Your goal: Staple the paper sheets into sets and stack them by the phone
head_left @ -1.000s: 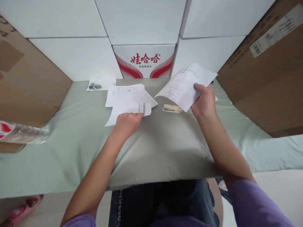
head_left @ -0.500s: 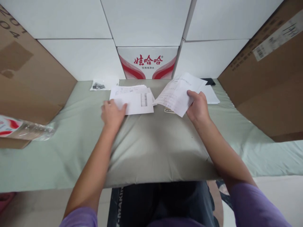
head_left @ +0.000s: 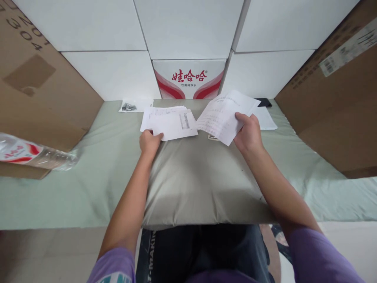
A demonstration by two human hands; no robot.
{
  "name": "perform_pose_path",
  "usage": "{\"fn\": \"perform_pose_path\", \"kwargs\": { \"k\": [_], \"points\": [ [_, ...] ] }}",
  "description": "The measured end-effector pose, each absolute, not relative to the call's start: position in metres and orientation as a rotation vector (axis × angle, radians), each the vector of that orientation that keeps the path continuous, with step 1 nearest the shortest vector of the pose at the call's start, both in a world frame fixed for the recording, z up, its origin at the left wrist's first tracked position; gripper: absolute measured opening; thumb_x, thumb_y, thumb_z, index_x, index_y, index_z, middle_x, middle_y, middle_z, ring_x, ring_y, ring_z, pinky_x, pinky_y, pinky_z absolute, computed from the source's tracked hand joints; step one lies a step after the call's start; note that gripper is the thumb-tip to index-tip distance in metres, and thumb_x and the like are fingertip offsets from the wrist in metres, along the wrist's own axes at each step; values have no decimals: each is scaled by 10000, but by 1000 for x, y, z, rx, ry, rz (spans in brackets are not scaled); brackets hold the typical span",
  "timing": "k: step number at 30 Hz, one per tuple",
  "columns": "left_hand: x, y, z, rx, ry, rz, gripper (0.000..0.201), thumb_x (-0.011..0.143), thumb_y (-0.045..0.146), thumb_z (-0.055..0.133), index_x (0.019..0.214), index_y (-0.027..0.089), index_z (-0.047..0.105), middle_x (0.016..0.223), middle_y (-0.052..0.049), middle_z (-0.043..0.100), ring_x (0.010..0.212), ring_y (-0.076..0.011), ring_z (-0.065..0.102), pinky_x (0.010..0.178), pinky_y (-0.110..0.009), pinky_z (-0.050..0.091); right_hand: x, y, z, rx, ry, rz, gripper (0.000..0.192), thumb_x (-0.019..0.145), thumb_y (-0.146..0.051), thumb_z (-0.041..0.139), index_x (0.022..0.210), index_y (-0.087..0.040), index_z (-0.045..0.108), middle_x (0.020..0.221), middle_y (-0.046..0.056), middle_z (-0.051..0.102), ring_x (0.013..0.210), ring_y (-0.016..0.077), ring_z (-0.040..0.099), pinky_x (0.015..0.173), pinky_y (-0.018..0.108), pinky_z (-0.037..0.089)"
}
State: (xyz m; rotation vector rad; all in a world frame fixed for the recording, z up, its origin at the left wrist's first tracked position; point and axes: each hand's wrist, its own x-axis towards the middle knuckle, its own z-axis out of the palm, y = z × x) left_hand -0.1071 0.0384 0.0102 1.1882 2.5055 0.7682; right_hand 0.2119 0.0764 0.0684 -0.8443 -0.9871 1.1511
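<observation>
Paperwork mid-sort: left hand [head_left: 149, 142] pinching near edge of top sheet [head_left: 176, 125] on stack [head_left: 159, 114], far centre of cushion [head_left: 200, 181]. Right hand [head_left: 249, 133] clamped on lifted printed sheet [head_left: 222, 114], not yet laid down. More papers [head_left: 265, 118] far right.

Both forearms extend forward from purple short sleeves, bare from elbow to wrist; the left hand [head_left: 149, 142] lies low, knuckles up, fingers curled and pinching at the fingertips; the right hand [head_left: 249, 133] is raised slightly higher, thumb on top, fingers folded underneath in a closed pinch grip; the two hands are well apart, wrists straight.
</observation>
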Motion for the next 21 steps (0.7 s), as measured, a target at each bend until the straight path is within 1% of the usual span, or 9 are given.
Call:
{"fn": "perform_pose_path", "kwargs": {
  "k": [2,3,5,8,11,14,17,19,21],
  "points": [
    [-112,36,8,1257,2474,848,242,796,367,682,928,165,667,1015,-152,738,1044,-335,693,947,-442,524,209,75,69,-838,-998,1147,375,740,-375,731,1068,-235,614,1126,81,722,1217,326,642,985,534,577],
    [-115,35,7,1298,2437,915,211,815,361,651,900,169,665,971,-136,736,1018,-322,694,949,-436,526,208,73,72,-833,-1009,1148,388,739,-382,731,1079,-233,617,1132,83,723,1227,329,637,990,536,574],
    [-120,31,5,1363,2291,1112,214,835,354,616,930,170,668,954,-112,732,992,-292,692,955,-426,537,209,67,79,-819,-1047,1155,419,735,-395,741,1103,-231,624,1129,84,729,1242,336,631,1002,542,568],
    [-125,25,8,1339,1912,1424,352,828,386,640,1103,166,656,1075,-110,727,1008,-269,696,927,-436,582,217,53,99,-791,-1142,1185,458,709,-381,785,1115,-228,640,1101,79,741,1245,352,634,1024,552,555],
    [-121,19,14,1228,1572,1567,554,764,478,737,1221,186,621,1194,-119,709,1034,-282,705,842,-447,630,232,37,115,-782,-1180,1197,437,705,-340,809,1099,-220,663,1071,80,748,1233,361,644,1040,557,544],
    [-107,14,17,1119,1400,1583,630,666,533,817,1154,175,641,1155,-127,732,999,-292,722,772,-421,648,244,30,109,-802,-1124,1153,394,726,-343,804,1079,-219,681,1039,78,751,1188,352,667,1022,554,548],
    [-86,9,12,1074,1279,1490,612,621,491,851,1098,158,659,1100,-133,755,962,-295,736,750,-420,652,246,35,77,-856,-1092,1092,371,735,-394,798,1049,-227,692,991,59,756,1125,321,690,982,523,567],
    [-73,6,6,1079,1211,1377,602,618,447,854,1110,152,670,1105,-143,761,977,-312,739,771,-449,651,244,41,51,-914,-1109,1085,345,743,-446,790,994,-225,701,937,43,756,1061,296,706,952,489,578],
    [-64,4,0,1108,1172,1278,593,629,433,841,1125,145,691,1114,-156,766,1028,-341,732,843,-490,633,240,46,29,-971,-1153,1110,353,745,-505,788,931,-217,706,891,32,752,982,273,716,928,461,581]
  ]
}}
